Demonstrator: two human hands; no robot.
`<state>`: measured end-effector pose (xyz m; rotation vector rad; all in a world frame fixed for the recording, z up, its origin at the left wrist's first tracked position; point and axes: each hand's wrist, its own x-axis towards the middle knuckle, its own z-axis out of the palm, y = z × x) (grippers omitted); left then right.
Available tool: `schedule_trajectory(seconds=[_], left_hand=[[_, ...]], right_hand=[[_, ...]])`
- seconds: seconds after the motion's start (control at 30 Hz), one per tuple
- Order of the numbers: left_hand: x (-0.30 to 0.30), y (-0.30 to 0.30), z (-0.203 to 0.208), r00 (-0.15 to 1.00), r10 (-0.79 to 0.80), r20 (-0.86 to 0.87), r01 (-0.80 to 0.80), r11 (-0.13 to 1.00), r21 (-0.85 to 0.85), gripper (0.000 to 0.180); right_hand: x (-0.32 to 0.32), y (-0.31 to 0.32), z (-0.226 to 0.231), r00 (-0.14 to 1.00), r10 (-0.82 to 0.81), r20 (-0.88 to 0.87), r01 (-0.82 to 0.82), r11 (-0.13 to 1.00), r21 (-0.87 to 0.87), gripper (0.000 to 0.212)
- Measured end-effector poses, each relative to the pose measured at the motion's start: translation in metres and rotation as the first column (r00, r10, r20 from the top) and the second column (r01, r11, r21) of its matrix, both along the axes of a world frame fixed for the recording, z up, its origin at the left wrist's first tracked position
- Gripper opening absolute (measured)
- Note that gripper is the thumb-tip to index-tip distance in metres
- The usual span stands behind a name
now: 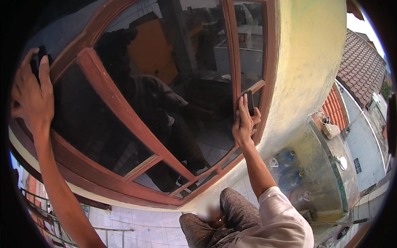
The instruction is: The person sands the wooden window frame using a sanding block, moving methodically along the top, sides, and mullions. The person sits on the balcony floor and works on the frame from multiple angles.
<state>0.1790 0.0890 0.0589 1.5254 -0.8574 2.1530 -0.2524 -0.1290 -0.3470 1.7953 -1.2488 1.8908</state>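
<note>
Before me stands a window with a reddish-brown wooden frame [111, 91] and dark reflecting glass panes [198, 107]. At the far left, my left hand [35, 95] is raised against the window, its fingers apart. A dark patch shows between its fingertips, perhaps a reflection. On the right, my right hand [246, 122] presses a dark, flat, rounded pad [250, 102] against the window beside the upright bar [233, 53]. Its fingers lie along the pad, and the exact kind of pad is unclear.
A yellowish wall [306, 53] borders the window on the right. Below it, blue water jugs [289, 180] stand by a low wall [337, 182]. Pale floor tiles [144, 225] and a metal railing [111, 230] lie below left. Tiled roofs [359, 62] rise far right.
</note>
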Motion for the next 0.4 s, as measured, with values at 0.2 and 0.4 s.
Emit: schedule_trajectory(seconds=[0.2, 0.4], left_hand=[[0.000, -0.011, 0.006, 0.998, -0.023, -0.056, 0.027, 0.997, 0.068, 0.052], [0.022, -0.011, 0.024, 0.989, -0.131, -0.067, 0.136, 0.987, 0.080, 0.052]], right_hand=[[0.006, 0.014, 0.045, 0.992, -0.115, 0.050, 0.114, 0.993, 0.026, 0.060], [0.008, 0.008, 0.059, 0.988, -0.149, 0.051, 0.149, 0.989, -0.005, 0.062]])
